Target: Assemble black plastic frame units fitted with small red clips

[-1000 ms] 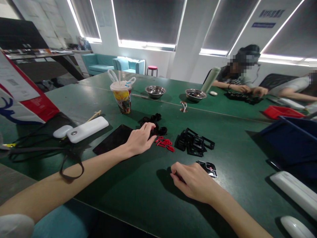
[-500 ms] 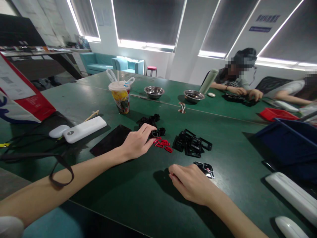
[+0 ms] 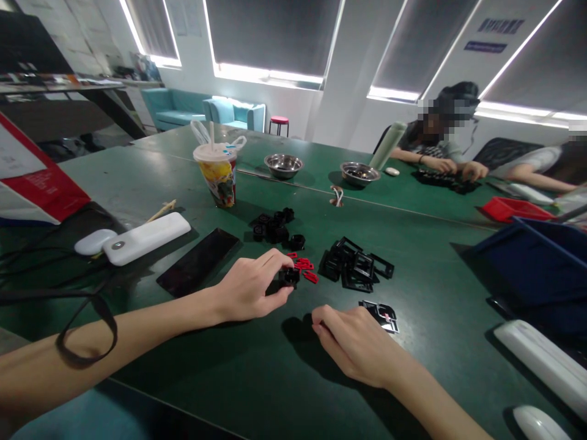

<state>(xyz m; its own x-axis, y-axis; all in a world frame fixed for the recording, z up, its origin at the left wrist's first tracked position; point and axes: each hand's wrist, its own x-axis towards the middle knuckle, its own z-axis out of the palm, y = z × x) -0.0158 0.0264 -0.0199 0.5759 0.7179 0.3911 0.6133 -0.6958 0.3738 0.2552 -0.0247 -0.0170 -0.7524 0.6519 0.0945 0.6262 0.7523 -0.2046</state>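
Note:
My left hand (image 3: 254, 282) pinches a small black plastic part (image 3: 290, 277) between thumb and fingers, just above the table. Right beside it lie several small red clips (image 3: 303, 264). Behind that hand is a cluster of similar black parts (image 3: 273, 226). My right hand (image 3: 351, 339) is curled closed low over the table, and whatever its fingertips may hold is hidden. By its knuckles lies a flat black-and-silver piece (image 3: 381, 315). A heap of black rectangular frames (image 3: 358, 266) sits farther back, right of the red clips.
A phone (image 3: 199, 261), a white device (image 3: 147, 238) and a drink cup (image 3: 217, 174) stand to the left. Two steel bowls (image 3: 283, 166) are farther back. On the right are a blue bin (image 3: 527, 263), a red tray (image 3: 513, 209) and a white case (image 3: 541, 360). Another person's hands (image 3: 458, 170) work across the table.
My left hand has drawn back toward me from the cluster of black parts, bringing one black part with it. My right hand has barely moved.

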